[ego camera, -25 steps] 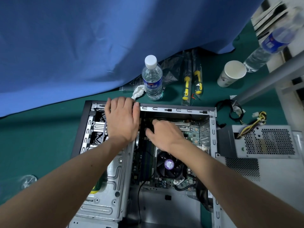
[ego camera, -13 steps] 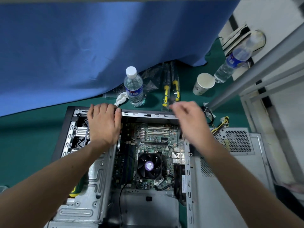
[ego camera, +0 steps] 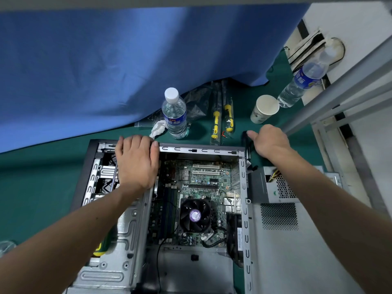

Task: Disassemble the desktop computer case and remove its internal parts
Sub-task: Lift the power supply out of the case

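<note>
The open desktop case (ego camera: 201, 149) lies on its side on the green mat. Inside it I see the motherboard (ego camera: 203, 179) and the black CPU fan (ego camera: 195, 215). My left hand (ego camera: 135, 164) rests flat on the far rim and the drive cage (ego camera: 106, 270), fingers straight. My right hand (ego camera: 269, 141) is outside the case past its far right corner, over a black cable (ego camera: 246, 143). Its thumb points left and its fingers are hidden beneath it. A grey power supply (ego camera: 275, 187) sits just right of the case on the removed side panel (ego camera: 297, 251).
A water bottle (ego camera: 175, 117), crumpled tissue (ego camera: 158, 129) and two bagged yellow screwdrivers (ego camera: 216, 122) lie behind the case. A paper cup (ego camera: 264, 109) and second bottle (ego camera: 303, 83) stand far right. A slanted metal bar (ego camera: 339, 81) crosses there. A green-yellow screwdriver handle (ego camera: 101, 247) shows under my left arm.
My right hand came up out of the case and swung right to the spot past the far right corner. My left hand stayed on the case rim.
</note>
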